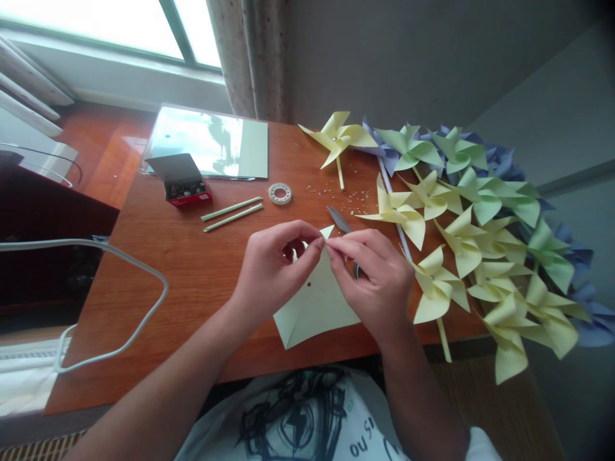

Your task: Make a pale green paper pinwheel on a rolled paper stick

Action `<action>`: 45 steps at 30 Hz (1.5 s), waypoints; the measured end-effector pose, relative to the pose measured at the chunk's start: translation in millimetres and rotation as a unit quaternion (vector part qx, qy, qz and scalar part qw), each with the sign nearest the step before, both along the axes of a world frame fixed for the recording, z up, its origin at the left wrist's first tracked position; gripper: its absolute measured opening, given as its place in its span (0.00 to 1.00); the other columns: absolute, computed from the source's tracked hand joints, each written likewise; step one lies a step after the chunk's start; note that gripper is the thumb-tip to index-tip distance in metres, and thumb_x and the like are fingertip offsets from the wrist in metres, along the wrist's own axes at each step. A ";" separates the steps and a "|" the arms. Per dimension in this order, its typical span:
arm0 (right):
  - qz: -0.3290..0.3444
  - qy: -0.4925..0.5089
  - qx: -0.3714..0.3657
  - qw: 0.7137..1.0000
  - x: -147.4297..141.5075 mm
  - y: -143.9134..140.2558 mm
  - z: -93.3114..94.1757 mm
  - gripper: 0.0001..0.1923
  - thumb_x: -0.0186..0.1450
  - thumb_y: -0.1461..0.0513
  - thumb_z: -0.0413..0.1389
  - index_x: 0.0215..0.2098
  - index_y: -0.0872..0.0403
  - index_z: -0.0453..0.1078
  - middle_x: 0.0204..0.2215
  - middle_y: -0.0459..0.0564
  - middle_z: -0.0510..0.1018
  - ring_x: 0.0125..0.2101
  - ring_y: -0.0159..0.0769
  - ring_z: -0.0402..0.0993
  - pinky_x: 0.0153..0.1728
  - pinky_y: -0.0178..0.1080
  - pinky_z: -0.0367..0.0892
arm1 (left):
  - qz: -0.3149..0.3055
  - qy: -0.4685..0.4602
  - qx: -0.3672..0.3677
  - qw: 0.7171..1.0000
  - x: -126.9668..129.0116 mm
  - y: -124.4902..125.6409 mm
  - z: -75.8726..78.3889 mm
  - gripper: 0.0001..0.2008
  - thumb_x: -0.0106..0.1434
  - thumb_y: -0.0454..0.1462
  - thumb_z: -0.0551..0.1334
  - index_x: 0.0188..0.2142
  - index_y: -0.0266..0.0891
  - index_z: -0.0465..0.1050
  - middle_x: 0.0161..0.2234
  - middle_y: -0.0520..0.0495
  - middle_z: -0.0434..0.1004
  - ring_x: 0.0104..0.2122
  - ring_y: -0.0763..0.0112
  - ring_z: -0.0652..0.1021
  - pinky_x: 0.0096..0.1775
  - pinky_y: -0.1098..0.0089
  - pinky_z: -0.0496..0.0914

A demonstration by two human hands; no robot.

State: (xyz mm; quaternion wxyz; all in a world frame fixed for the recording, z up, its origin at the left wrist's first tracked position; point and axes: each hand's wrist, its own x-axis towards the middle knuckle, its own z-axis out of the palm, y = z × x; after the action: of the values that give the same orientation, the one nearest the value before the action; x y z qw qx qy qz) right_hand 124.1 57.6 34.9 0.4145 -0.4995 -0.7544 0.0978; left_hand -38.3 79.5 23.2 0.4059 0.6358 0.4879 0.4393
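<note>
My left hand (281, 261) and my right hand (372, 272) meet in front of me, thumbs and forefingers pinched together at the tips. Whatever lies between the fingertips is too small or hidden to make out. Below them is a pale green sheet of paper (319, 310) with diagonal creases and a small hole left of its middle; its top corner shows just beyond the fingertips. A pair of scissors (339, 220) lies partly under my right hand, blades pointing away to the left. Tiny paper scraps (353, 200) are scattered past the scissors.
Two rolled paper sticks (233, 216), a tape roll (280, 193) and an open red box (187, 192) of small dark items lie ahead left. Behind is a plastic-covered paper stack (254, 148). Many yellow, green and blue pinwheels (435, 282) crowd the right. A white cable (154, 272) loops at left.
</note>
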 end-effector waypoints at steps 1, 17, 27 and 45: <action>-0.004 0.007 -0.006 1.000 0.0 0.4 0.6 0.10 0.67 0.68 0.59 0.41 0.47 0.78 0.33 0.50 0.81 0.35 0.40 0.77 0.39 0.43 0.75 | -0.003 -0.005 -0.004 1.000 -0.4 0.1 -0.8 0.05 0.64 0.36 0.64 0.33 0.37 0.77 0.24 0.52 0.75 0.24 0.76 0.71 0.26 0.74 0.65; -0.038 0.006 0.005 0.999 -4.8 0.9 0.5 0.05 0.67 0.69 0.59 0.37 0.55 0.78 0.32 0.51 0.81 0.34 0.37 0.77 0.38 0.40 0.73 | 0.008 -0.007 0.011 1.000 0.6 0.3 -3.3 0.03 0.63 0.34 0.66 0.32 0.37 0.77 0.23 0.53 0.75 0.22 0.77 0.70 0.26 0.74 0.64; -0.039 0.009 0.003 0.999 -7.5 -3.2 -1.6 0.07 0.67 0.68 0.59 0.41 0.54 0.79 0.34 0.51 0.81 0.35 0.37 0.78 0.39 0.41 0.74 | 0.023 0.000 0.045 0.999 1.0 -0.7 -1.5 0.02 0.62 0.32 0.65 0.32 0.36 0.77 0.24 0.54 0.74 0.22 0.79 0.71 0.26 0.75 0.66; -0.036 0.023 -0.018 0.999 -4.6 -1.3 1.8 0.06 0.67 0.69 0.60 0.38 0.54 0.78 0.34 0.50 0.81 0.35 0.36 0.78 0.39 0.40 0.74 | 0.007 -0.008 0.040 0.999 1.1 -1.6 1.2 0.03 0.63 0.32 0.65 0.32 0.38 0.77 0.25 0.53 0.76 0.24 0.77 0.72 0.28 0.74 0.66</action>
State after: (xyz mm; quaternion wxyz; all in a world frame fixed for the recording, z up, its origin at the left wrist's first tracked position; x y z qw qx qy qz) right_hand 119.5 56.3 36.7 0.4262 -0.5309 -0.7245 0.1079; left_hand -37.2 77.9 24.4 0.3810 0.6444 0.4708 0.4668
